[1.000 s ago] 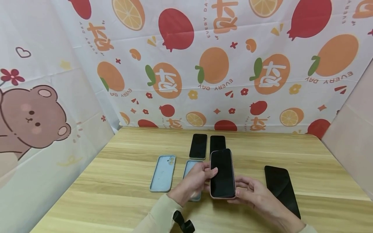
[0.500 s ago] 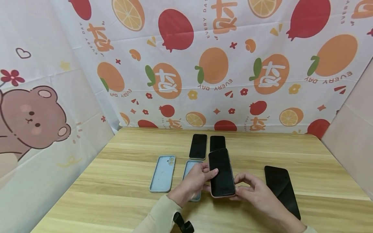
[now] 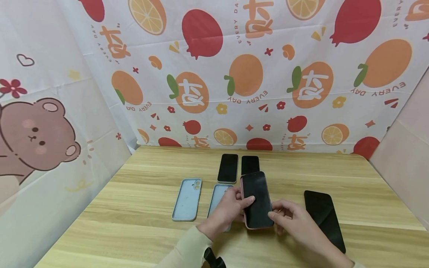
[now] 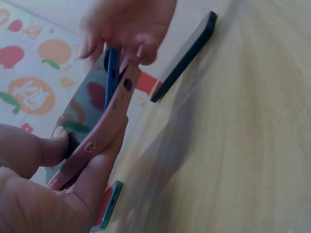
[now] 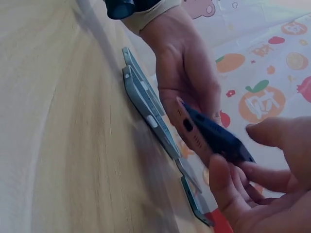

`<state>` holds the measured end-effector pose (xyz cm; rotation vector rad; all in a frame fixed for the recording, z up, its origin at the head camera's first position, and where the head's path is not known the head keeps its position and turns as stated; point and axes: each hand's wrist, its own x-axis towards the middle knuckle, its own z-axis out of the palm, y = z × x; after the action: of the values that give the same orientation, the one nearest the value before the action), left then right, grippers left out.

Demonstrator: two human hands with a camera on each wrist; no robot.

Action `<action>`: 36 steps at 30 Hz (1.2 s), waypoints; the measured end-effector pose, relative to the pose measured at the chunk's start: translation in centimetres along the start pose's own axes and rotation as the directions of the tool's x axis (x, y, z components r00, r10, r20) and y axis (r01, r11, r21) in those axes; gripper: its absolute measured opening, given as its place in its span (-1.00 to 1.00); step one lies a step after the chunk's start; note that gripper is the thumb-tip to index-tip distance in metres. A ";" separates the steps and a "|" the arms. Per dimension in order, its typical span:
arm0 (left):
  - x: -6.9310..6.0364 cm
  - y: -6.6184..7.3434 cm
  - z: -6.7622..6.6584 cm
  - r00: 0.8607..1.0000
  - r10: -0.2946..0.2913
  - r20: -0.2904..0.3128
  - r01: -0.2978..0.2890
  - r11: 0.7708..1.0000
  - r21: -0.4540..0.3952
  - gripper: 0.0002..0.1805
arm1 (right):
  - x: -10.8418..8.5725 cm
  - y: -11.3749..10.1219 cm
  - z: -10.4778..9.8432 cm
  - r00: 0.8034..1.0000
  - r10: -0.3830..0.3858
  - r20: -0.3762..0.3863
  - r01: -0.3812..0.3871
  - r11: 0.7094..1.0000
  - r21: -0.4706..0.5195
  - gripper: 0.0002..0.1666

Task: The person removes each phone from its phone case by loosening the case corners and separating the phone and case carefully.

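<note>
A phone [image 3: 257, 203] with a dark screen sits partly in a pink case [image 3: 246, 219], held above the table. In the left wrist view the phone's blue edge [image 4: 112, 73] stands out from the pink case [image 4: 104, 128] at the port end. My left hand [image 3: 229, 208] grips phone and case from the left, thumb on the screen. My right hand [image 3: 295, 221] is at the lower right corner, thumb at the screen's edge. In the right wrist view a gap shows between the pink case [image 5: 194, 138] and the phone [image 5: 221, 141], the right fingers touching them.
Two dark phones [image 3: 228, 168] [image 3: 250, 165] lie behind the hands. One light-blue case [image 3: 187, 200] lies at the left; another blue case [image 3: 218, 195] is partly under my left hand. A larger dark phone-shaped slab [image 3: 324, 217] lies at the right on the wooden table [image 3: 134, 223].
The phone and pink case have shifted slightly right and tilted, showing more of the case's left edge. My right thumb has moved up onto the screen's lower right edge.
</note>
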<state>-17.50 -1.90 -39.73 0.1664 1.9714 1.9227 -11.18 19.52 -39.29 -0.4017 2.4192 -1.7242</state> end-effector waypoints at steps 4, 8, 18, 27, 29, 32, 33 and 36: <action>-0.1 -0.1 0.4 1.000 0.022 -0.014 -0.022 1.000 0.016 -0.56 | 0.2 0.1 0.0 0.999 0.025 0.020 -0.026 0.996 0.085 -0.49; -0.3 0.0 0.2 0.998 0.043 0.042 -0.042 0.999 -0.022 -0.58 | 0.3 0.3 -0.3 0.999 0.044 0.020 -0.046 0.992 0.120 -0.45; -0.5 0.9 -0.9 0.989 0.044 0.141 -0.045 0.999 0.007 -0.35 | 0.6 0.6 -1.1 0.997 0.069 -0.045 -0.061 0.986 0.152 -0.34; -0.3 1.5 -1.5 0.991 0.067 0.115 -0.071 0.997 0.030 -0.33 | 1.1 -0.2 -2.8 0.978 0.181 -0.100 -0.148 0.951 0.272 -0.31; -0.4 1.5 -1.7 0.992 0.057 0.112 -0.063 0.997 0.053 -0.30 | 1.5 -0.2 -3.3 0.975 0.190 -0.115 -0.152 0.949 0.277 -0.32; -0.5 1.3 -1.8 0.992 0.039 0.116 -0.049 0.995 0.082 -0.29 | 2.1 0.0 -3.9 0.972 0.204 -0.120 -0.163 0.944 0.288 -0.32; -0.5 1.2 -1.8 0.993 0.032 0.118 -0.043 0.995 0.091 -0.29 | 2.3 0.1 -4.1 0.970 0.211 -0.121 -0.169 0.942 0.290 -0.32; -0.6 1.0 -1.8 0.993 0.016 0.114 -0.030 0.992 0.121 -0.28 | 3.1 0.5 -4.5 0.968 0.219 -0.120 -0.175 0.937 0.302 -0.32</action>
<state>-17.81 -3.75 -38.63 0.3258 2.0208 1.7652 -15.38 22.82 -38.15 0.0117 2.1597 -2.0366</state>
